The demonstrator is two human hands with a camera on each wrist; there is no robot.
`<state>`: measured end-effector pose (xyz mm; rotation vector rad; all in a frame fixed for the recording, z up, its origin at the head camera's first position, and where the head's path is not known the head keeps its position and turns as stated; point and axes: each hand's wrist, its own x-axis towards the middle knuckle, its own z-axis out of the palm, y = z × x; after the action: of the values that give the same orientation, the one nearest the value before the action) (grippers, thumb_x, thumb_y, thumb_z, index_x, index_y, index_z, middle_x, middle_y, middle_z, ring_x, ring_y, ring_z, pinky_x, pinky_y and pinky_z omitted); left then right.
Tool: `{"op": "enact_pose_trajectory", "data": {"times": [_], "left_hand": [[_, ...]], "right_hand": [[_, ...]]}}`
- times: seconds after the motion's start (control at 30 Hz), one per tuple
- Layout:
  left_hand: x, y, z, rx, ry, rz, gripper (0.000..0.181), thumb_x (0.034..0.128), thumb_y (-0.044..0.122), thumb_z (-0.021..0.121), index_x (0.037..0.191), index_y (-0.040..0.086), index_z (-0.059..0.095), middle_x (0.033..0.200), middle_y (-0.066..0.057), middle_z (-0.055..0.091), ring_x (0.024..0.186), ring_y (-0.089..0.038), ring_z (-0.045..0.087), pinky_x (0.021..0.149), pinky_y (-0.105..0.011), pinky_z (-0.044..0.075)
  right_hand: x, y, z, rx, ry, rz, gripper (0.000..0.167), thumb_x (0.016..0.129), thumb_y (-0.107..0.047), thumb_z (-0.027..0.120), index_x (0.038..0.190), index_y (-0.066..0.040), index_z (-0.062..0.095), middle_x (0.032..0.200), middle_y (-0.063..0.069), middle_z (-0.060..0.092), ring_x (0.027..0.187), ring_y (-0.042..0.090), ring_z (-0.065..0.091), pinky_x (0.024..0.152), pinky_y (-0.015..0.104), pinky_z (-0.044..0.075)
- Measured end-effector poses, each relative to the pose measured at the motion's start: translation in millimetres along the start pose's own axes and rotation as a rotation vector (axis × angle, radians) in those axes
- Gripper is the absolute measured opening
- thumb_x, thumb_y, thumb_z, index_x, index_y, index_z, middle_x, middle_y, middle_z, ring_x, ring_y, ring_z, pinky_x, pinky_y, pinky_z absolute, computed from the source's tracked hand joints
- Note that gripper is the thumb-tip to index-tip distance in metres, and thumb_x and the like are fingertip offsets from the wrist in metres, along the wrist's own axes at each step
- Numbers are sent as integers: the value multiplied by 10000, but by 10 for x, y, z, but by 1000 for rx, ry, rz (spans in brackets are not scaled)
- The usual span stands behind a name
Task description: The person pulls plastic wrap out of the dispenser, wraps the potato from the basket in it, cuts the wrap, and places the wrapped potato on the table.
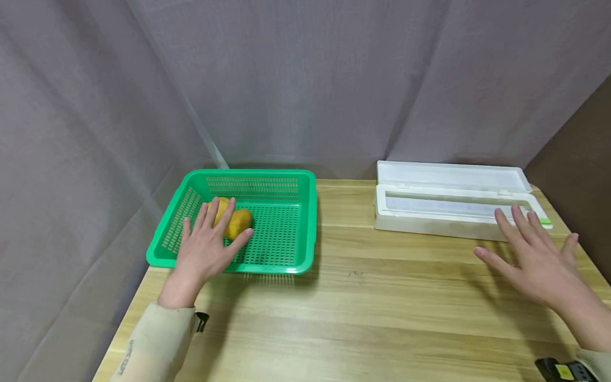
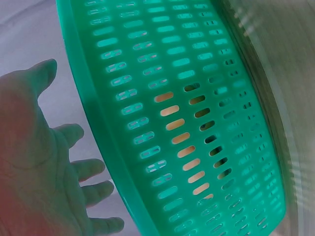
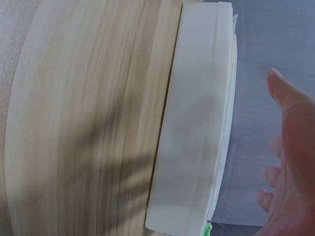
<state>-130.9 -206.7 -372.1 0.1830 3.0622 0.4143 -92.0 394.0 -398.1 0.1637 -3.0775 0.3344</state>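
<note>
Spreading its fingers wide, the left hand [image 1: 205, 249] is hovering above the near-left part of a green basket [image 1: 307, 249] and is gripping nothing. The basket is standing by the counter's left edge, toward its far-left corner. Two yellow fruits [image 1: 240, 224] are lying close together in the basket's left half, one of them partly hiding behind the fingers; the left wrist view is showing yellow through the slots in the wall. A gray curtain [image 1: 305, 79] is hanging behind the counter [image 1: 353, 302]. Farther right, a long white box [image 1: 429, 225] is resting along the far edge near the far-right corner, its lid [image 1: 453, 176] leaning back toward the curtain. A green patch [image 1: 545, 221] is marking its right end. Just nearer than that end, the right hand [image 1: 544, 270] is hovering, its fingers spreading wide and holding nothing, while its shadow is falling on the counter.
</note>
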Motion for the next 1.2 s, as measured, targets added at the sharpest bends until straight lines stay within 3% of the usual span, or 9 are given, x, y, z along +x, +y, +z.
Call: {"op": "enact_pose_trajectory", "data": {"times": [0.67,0.93,1.2], "left_hand": [[-15,42,-16,12,0,-15,878,1049,750,359,1734,265,101,1787,-179,42,1638,-443,10,1244,-745,3],[52,173,-4,15,5,0,870,1054,734,382,1734,268,102,1791,-159,40,1645,-417,4,1256,-725,-3],[140,417,4,17,16,31,864,1050,722,412,1733,285,112,1794,-136,51,1647,-410,34,1265,-712,12]], "right_hand": [[-54,37,-26,-8,3,-8,978,1060,-548,589,1716,-180,-37,1740,177,-163,1593,433,-198,1012,785,-326],[-19,49,-84,-40,-1,2,986,1058,-574,574,1714,-175,-44,1737,151,-191,1595,454,-179,1025,787,-317],[61,47,-139,-50,8,-8,995,1052,-585,580,1714,-172,-38,1738,189,-165,1602,462,-141,1033,803,-299]]}}
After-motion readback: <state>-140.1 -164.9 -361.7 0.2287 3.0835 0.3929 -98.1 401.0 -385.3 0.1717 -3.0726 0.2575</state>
